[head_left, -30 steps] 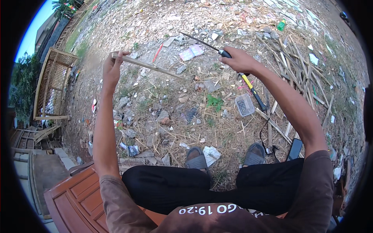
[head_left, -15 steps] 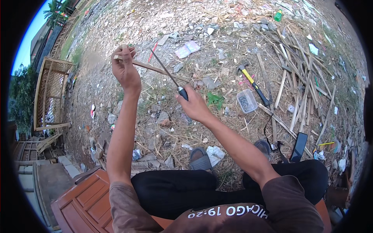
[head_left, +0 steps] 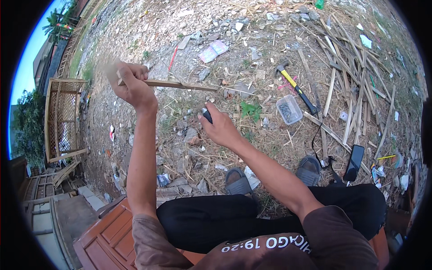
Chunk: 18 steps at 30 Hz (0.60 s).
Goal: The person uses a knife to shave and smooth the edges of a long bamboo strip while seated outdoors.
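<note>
The left hand (head_left: 132, 85) gripped a thin pale bamboo strip (head_left: 180, 84), which ran rightward from its closed fingers. The strip looked light, stiff, and splintery, best held near its end. The right hand (head_left: 220, 128), just below, clenched a dark-handled knife (head_left: 206, 115).

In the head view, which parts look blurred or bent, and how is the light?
Head view: even daylight, no strong glare; the far end of the thin wooden strip near the left hand is smeared by motion blur; the right hand and the yellow-handled hammer are sharp; fisheye distortion curves the lattice frame toward the black round rim.
</note>
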Motion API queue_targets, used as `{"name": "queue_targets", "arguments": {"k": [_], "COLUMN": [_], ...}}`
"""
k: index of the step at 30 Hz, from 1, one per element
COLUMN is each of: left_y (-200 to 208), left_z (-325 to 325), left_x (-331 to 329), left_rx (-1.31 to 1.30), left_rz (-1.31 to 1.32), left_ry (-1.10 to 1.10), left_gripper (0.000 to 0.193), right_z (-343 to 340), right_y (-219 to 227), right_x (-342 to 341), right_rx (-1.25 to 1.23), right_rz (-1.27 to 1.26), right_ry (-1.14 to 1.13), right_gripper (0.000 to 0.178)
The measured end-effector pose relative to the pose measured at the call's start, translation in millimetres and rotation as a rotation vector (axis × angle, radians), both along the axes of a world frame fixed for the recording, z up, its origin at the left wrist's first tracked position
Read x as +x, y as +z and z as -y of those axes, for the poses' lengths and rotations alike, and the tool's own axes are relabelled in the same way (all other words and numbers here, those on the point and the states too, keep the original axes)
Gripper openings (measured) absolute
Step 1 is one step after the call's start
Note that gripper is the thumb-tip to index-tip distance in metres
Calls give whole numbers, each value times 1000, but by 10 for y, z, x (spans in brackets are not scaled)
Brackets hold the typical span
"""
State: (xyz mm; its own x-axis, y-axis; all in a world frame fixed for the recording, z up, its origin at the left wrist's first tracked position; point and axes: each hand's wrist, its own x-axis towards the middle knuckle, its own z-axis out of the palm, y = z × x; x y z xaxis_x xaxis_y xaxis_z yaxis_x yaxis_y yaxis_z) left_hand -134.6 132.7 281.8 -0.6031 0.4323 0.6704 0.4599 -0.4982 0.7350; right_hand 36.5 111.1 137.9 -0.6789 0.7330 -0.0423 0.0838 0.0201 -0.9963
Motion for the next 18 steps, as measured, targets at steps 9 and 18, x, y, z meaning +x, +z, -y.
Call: {"name": "queue_targets", "arguments": {"k": [9, 18], "left_y": [-47, -32], "left_z": [9, -61], "left_x": [31, 138], "left_rx": [-16, -41], "left_rz": [15, -4], "left_ry": [14, -43], "left_gripper": [25, 28], "right_z": [-111, -203], "right_y": [-140, -263], "right_x": [-203, -184], "right_rx": [94, -59], "right_rz": [116, 25], "right_ry": [11, 16], "right_gripper": [24, 23]}}
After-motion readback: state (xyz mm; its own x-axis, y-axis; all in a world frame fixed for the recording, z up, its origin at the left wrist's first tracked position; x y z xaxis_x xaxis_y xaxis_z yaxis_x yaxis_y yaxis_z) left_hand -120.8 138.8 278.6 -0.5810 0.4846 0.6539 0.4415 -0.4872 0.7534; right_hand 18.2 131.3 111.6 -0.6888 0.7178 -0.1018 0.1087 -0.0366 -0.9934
